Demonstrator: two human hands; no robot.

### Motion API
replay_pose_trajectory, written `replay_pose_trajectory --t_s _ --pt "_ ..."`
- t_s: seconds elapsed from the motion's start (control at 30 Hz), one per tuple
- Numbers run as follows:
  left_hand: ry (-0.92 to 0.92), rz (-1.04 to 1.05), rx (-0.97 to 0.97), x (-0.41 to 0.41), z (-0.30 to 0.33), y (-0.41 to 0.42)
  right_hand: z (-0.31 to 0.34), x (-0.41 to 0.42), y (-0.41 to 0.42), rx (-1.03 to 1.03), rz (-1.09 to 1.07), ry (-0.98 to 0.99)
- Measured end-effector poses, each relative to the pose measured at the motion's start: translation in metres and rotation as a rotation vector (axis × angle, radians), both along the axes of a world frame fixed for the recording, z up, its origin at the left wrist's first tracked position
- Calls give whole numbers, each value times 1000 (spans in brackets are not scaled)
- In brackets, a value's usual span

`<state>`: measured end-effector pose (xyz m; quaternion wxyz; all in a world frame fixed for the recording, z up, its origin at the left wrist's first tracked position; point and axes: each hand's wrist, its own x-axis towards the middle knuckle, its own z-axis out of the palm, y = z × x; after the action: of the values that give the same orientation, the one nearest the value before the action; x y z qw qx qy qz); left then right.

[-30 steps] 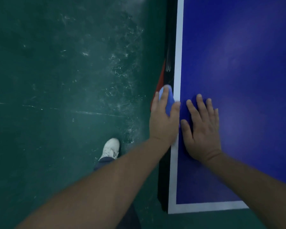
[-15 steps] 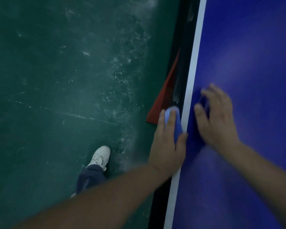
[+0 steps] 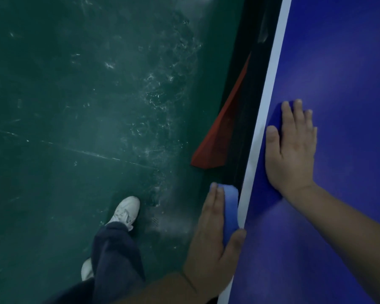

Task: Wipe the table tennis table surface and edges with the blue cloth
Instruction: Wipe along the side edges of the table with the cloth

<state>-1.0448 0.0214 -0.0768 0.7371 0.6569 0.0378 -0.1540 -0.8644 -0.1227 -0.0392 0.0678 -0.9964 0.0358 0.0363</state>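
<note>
Green floor (image 3: 75, 128) left, table (image 3: 349, 62) right. Left hand (image 3: 215, 242) curled round cloth (image 3: 230, 207), pressing it against table's side edge; cloth's long axis runs along white line (image 3: 270, 106). Right hand (image 3: 294, 148) flat, fingers straight, braced on top, holding nothing. Likely next: slide along edge.

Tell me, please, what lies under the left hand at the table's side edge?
A folded light-blue cloth lies under the left hand, pressed against the dark side edge of the blue table tennis table. The edge strip behind the cloth is covered.
</note>
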Motion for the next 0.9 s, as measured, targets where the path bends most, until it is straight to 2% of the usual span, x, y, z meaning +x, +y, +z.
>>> replay_pose_trajectory --t_s 0.13,0.23,0.3,0.4,0.47,0.5,0.57,0.67,0.77,0.83,0.9 --pt "-46 13 72 119 -11 -14 1 0 0 3 -3 3" --pt "1 41 88 202 -7 -17 3 -1 1 16 -9 8" --pt "-22 43 90 187 -5 -18 4 0 3 20 -10 8" --pt "-91 -3 27 73 -6 -3 2 0 2 22 -16 3" --pt "-40 -43 -53 1 3 7 0 0 0 15 -7 4" --pt "4 -38 -67 -11 7 9 -1 -1 -1 14 -4 -1" --pt "53 -23 -14 16 9 4 -1 -1 -2 19 0 -5" --pt "-25 2 60 118 -1 -12 1 0 -2 19 -2 -6" --pt "0 28 84 207 -6 -19 2 -1 -1 7 -4 -3" --pt "12 36 77 207 -4 -20 3 -1 0 9 -2 -2" --pt "-31 46 82 162 -3 -15 3 1 1 5 -4 4"
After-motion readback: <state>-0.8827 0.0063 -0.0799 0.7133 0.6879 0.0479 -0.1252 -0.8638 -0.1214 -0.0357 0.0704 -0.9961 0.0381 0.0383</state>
